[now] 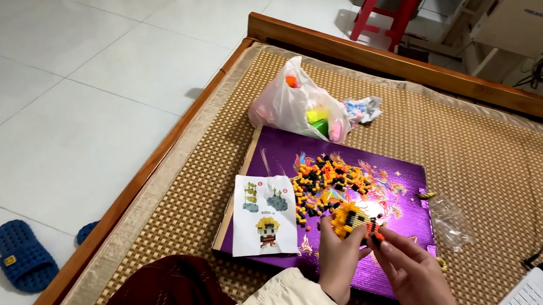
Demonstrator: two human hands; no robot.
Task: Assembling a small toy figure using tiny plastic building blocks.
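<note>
Brick figure (352,221) between both hands' fingertips.

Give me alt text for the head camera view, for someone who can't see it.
Two hands, left hand and right hand, hold a small yellow brick figure over a purple board strewn with loose bricks. An instruction sheet lies beside it on a woven mat.
</note>
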